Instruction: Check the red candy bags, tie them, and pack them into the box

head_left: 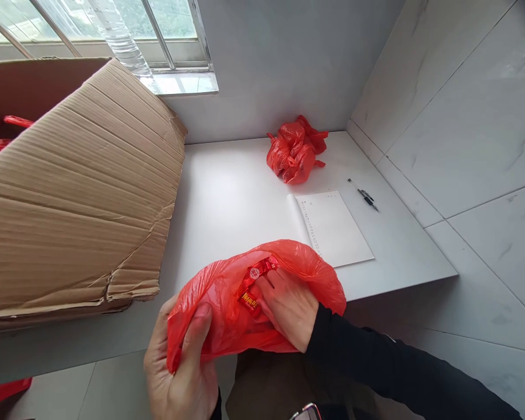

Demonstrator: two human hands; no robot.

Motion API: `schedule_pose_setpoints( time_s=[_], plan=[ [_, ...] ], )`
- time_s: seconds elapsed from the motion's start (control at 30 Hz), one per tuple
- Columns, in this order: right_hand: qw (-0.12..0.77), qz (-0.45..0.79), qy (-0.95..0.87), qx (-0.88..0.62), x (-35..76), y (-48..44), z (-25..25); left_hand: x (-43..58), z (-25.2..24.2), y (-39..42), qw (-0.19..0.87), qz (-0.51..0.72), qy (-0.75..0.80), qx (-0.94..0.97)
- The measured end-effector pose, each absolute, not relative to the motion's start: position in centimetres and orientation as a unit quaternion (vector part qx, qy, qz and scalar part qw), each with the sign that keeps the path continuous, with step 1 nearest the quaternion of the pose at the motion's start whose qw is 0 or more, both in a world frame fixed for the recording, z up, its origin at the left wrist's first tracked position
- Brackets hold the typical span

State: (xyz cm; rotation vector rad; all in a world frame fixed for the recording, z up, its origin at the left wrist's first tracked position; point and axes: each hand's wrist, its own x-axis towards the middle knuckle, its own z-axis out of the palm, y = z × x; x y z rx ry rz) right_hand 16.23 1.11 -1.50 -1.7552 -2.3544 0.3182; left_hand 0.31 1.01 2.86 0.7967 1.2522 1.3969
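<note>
A red plastic bag is spread wide at the table's front edge, its mouth facing me. My left hand is closed on the bag's left rim, the thumb inside and the fingers behind. Reaching into the bag is my right hand, with its fingertips among small red-wrapped packets. One packet with a pale round mark lies by those fingers. The right fingertips are partly hidden, so I cannot tell whether they grip a packet.
A large cardboard box with red plastic inside stands at the left. Knotted red bags lie by the back wall. A notebook and a pen lie at the right. A clear bottle is by the window.
</note>
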Motion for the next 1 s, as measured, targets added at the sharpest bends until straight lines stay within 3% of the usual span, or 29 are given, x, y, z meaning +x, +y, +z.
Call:
schedule_pose_setpoints(
  time_s=[0.33, 0.57, 0.83, 1.0],
  plan=[
    [0.080, 0.152, -0.789, -0.590, 16.6, 1.3, -0.3, 0.4, 3.2, 1.0, 0.523, 0.584, 0.522, 0.337],
    [-0.064, 0.155, -0.763, -0.625, 20.6, 0.1, 1.5, 0.8, 2.9, 1.2, 0.533, 0.585, 0.505, 0.345],
    [-0.001, 0.149, -0.769, -0.621, 20.6, 0.4, 0.4, 0.6, 2.8, 1.0, 0.541, 0.575, 0.509, 0.343],
    [-0.048, 0.131, -0.787, -0.601, 21.4, -0.8, 1.0, 0.7, 2.7, 1.0, 0.546, 0.572, 0.503, 0.349]
  ],
)
